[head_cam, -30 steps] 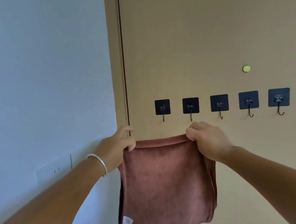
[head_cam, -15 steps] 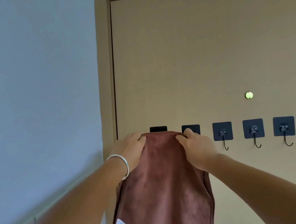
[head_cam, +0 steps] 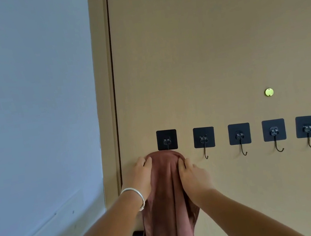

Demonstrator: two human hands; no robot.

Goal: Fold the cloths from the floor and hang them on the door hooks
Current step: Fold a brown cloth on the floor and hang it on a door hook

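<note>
a pale blue-grey painted wall (head_cam: pixel 33 116) fills the left side, with faint white rectangular panels (head_cam: pixel 47 235) low down — a small round yellow-green disc (head_cam: pixel 269 92) sits higher up, over to the right.

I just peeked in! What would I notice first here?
First, the soft reddish-brown cloth draped over the leftmost black square hook on the tan door, with the left hand and right hand holding its sides. Then the bare black hooks lined up to its right.

Reddish-brown cloth (head_cam: pixel 168 196) hangs bunched off the leftmost hook (head_cam: pixel 167 140) by the door's left edge; five more black hooks (head_cam: pixel 239 134) run rightward, bare.
</note>
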